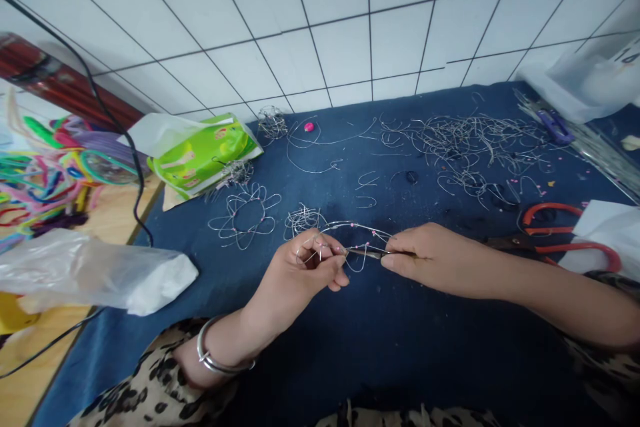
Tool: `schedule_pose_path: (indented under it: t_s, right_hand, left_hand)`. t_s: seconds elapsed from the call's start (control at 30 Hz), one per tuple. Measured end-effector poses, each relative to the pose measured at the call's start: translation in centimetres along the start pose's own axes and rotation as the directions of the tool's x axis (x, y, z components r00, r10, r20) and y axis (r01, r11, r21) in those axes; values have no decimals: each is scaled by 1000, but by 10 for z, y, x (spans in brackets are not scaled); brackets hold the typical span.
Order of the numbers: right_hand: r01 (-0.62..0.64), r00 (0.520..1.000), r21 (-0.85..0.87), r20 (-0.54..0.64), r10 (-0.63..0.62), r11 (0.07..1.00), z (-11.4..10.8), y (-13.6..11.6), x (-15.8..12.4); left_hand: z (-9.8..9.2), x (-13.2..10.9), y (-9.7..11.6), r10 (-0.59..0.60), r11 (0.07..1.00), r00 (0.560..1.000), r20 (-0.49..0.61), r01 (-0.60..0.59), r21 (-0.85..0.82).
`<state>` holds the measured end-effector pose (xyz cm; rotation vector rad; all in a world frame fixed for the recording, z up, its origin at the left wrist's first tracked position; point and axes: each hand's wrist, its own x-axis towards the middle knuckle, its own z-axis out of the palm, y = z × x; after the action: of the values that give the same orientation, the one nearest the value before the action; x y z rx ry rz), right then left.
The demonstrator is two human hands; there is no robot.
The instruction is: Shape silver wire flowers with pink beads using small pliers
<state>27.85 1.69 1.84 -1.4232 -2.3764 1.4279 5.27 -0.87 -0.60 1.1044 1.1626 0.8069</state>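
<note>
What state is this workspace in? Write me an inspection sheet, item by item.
Surface: dark blue cloth, strewn with wire bits.
Job's things: beaded wire piece, held; beaded wire flower, lying to its left.
Clutter: tangled wire heap and orange-handled scissors at right; green tissue packet and clear plastic bag at left.
Hands: left hand pinches the beaded wire piece; right hand grips a slim metal tool, type unclear.
Cables: black cable at left; ends not seen.
Surroundings: white tiled wall behind; wooden table with pipe cleaners at left.
</note>
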Motion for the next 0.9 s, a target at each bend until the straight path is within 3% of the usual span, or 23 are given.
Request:
schedule_pose_path:
  t_s: [0.43,0.6,0.73,0.9]
  right_hand:
    - [15,1000,5,9,-15,1000,0,0,3]
    - [-103,993,197,79,88,975,0,-1,2]
    - [-185,976,360,176,129,914,4,-3,-1]
    - [-233,962,433,236,140,871,7,-5,-3]
  left_hand:
    - [1,1,1,-28,997,999,34,30,-72]
    - [1,-1,4,8,992,994,106,5,-126]
    - [0,-1,1,76,994,994,84,-69,-86]
    - [-3,3,-4,161,985,986,33,-162,61]
